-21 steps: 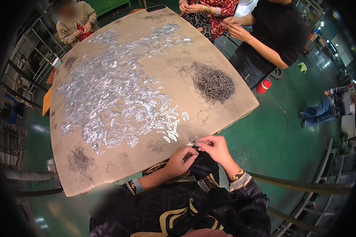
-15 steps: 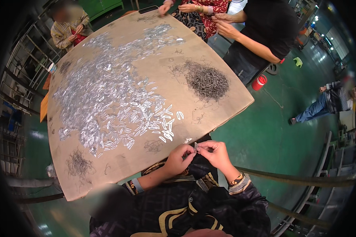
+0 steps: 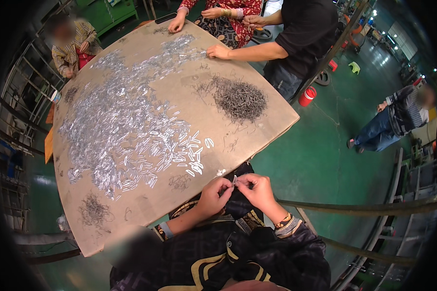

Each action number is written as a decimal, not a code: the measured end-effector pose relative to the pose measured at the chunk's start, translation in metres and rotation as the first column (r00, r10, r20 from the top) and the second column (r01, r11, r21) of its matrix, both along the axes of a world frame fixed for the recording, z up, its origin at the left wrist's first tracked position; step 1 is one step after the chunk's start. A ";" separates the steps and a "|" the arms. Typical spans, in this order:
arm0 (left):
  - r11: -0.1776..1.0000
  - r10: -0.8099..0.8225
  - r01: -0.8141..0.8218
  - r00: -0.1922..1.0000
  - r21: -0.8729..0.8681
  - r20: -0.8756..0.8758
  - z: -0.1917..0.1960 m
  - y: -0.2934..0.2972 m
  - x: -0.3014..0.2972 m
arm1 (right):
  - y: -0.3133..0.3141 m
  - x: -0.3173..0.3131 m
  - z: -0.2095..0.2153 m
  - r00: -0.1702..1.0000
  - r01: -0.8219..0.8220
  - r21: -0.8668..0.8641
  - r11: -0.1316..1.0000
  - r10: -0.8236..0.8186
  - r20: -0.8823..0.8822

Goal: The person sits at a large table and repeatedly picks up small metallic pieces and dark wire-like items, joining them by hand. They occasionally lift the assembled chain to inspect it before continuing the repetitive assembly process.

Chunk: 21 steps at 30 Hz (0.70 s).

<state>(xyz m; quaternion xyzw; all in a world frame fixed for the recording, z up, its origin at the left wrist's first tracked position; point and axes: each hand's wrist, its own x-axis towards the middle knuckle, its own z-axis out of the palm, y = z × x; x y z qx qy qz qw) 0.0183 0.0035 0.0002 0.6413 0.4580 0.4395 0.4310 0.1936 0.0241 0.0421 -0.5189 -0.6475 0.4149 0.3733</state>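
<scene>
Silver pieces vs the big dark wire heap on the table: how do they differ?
Colour: the silver pieces are bright and shiny; the dark wire heap is dull grey-black.
Spread: the silver pieces cover a broad area; the dark wire heap is compact, with a few strays.
Shape: the silver pieces look like slim strips; the dark wire heap is tangled, thin bits.
Shared: both lie loose on the brown tabletop.

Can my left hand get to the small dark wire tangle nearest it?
Probably yes: the wire tangle lies just left of your left hand, and nothing visible blocks the way, though it seems busy near the small piece your right hand pinches.
</scene>
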 end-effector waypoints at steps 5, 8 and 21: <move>0.998 -0.010 0.012 0.999 0.068 -0.036 0.002 0.002 0.002 | -0.004 0.003 -0.006 0.999 0.030 -0.032 0.999 -0.031 -0.027; 0.998 -0.021 0.024 0.999 0.058 -0.048 0.003 0.002 0.002 | -0.005 0.002 -0.002 0.999 0.024 -0.045 0.999 -0.025 -0.033; 0.838 0.101 0.219 0.838 0.499 -0.537 -0.005 0.100 -0.033 | -0.008 0.007 -0.002 0.995 -0.059 0.180 0.982 0.043 0.089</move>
